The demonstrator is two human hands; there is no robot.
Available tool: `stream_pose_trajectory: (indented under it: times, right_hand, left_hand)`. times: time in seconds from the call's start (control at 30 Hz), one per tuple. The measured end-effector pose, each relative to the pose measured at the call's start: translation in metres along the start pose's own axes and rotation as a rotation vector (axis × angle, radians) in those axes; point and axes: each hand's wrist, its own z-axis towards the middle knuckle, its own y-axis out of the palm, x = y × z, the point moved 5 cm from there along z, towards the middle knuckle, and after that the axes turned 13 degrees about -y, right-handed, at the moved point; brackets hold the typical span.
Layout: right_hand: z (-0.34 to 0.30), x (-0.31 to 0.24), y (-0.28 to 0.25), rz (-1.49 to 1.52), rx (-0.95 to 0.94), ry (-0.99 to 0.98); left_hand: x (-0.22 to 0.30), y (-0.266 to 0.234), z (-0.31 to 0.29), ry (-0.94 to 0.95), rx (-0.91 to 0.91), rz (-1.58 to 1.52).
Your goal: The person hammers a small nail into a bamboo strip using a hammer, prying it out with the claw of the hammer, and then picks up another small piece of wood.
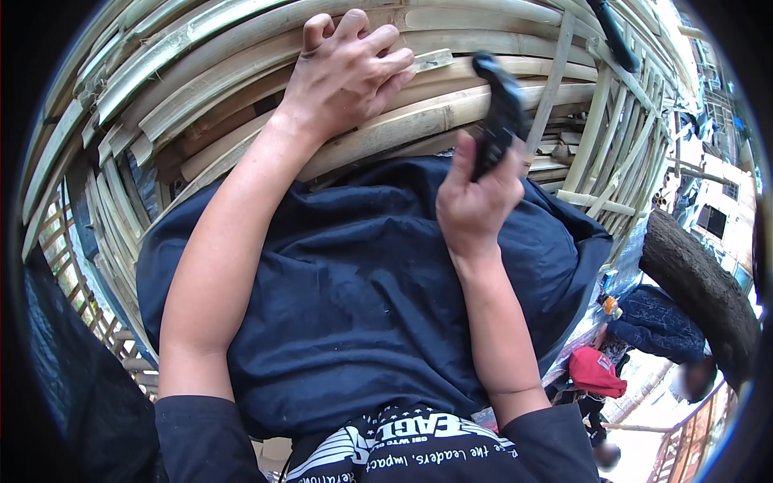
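My left hand is closed, its fingers bent over a split bamboo strip. The strip's cut end sticks out past my thumb, and the knuckles face up. To the right, my right hand is raised, wrapped around a black hand tool. Motion smears the tool, so its exact kind does not show. It points up and away from me, over the bamboo slats. Both forearms pass above a dark blue cloth spread across my lap.
Long bamboo slats curve across the far side, and a bamboo lattice rises at the right. A dark pipe-like piece comes in at the top. Beyond stand a tree trunk, a red cap and other people, lower right.
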Motion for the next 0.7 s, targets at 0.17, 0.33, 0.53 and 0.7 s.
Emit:
stream_pose_trajectory:
  times: [0.17, 0.33, 0.53, 0.7]
  right_hand:
    - [0.003, -0.008, -0.004, -0.034, 0.044, -0.071]
    - [0.002, -0.003, 0.001, 0.009, -0.035, 0.012]
    - [-0.001, -0.003, 0.007, 0.012, -0.09, 0.03]
    - [0.001, -0.001, 0.011, -0.033, -0.168, 0.048]
  left_hand:
    - [-0.001, -0.002, 0.002, 0.0, -0.009, -0.013]
    - [-0.001, -0.004, -0.004, -0.015, -0.031, -0.035]
    - [0.001, -0.005, 0.003, 0.017, -0.028, -0.009]
    - [-0.001, -0.005, -0.003, 0.008, -0.031, 0.024]
